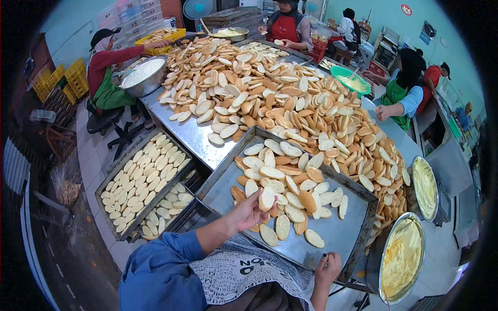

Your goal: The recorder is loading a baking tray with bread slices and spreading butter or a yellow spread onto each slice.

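My left hand [251,212] holds an oval slice of bread [267,198] up over a metal baking tray [350,248], its pale cut face showing. Loose bread slices [283,227] are heaped in that tray, some with the cut face up and others with the brown crust up. At the tray's near right rim is my right hand [328,268], its fingers curled. Whether anything lies within those fingers cannot be made out. Beyond the tray, a large mound of the same halved bread [272,93] covers much of the metal table [186,134].
To the left, stacked trays [107,212] hold slices laid in rows. Two bowls of pale yellow cream [402,256] [425,188] stand at the right. A steel bowl [153,79] and a green basin [360,91] are farther off. Several people work around the table.
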Motion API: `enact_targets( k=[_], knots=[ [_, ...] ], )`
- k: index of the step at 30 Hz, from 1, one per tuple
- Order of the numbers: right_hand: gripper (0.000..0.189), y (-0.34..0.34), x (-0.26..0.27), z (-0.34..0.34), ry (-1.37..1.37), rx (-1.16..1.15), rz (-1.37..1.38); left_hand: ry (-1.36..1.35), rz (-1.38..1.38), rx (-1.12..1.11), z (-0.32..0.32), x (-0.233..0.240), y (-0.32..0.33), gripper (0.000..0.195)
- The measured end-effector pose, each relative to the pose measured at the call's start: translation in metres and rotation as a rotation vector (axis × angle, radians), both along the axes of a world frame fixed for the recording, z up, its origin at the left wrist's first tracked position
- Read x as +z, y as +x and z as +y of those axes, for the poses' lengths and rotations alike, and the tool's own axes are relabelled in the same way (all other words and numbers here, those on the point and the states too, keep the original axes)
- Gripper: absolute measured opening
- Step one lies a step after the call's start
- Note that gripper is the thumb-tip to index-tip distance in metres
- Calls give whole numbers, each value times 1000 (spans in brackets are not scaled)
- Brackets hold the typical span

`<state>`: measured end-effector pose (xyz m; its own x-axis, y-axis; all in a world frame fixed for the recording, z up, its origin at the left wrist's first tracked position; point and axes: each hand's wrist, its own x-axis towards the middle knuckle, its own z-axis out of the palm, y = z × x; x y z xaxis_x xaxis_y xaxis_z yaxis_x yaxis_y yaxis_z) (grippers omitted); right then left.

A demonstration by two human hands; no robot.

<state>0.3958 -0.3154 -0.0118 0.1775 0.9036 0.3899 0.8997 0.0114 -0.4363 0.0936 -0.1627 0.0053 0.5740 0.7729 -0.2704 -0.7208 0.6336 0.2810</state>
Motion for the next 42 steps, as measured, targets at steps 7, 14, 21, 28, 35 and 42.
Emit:
enact_targets(
  k=[7, 14, 21, 28, 35, 42],
  knots=[
    [9, 11, -3, 17, 14, -16, 15, 454, 667, 184, 46, 27, 20, 39],
    [8, 33, -7, 34, 45, -44, 11, 378, 376, 79, 91, 22, 45, 40],
    [10, 137, 48, 36, 131, -121, -218, 341, 229, 48, 105, -2, 75, 46],
    [10, 299, 128, -28, -74, -733, -544, 108, 55, 57, 113, -5, 92, 41],
    [17, 334, 104, -89, -803, -926, -332, 125, 66, 84, 98, 5, 112, 42],
    [14, 351, 104, -53, -778, -608, -543, 116, 6, 51, 86, 17, 134, 48]
  ],
)
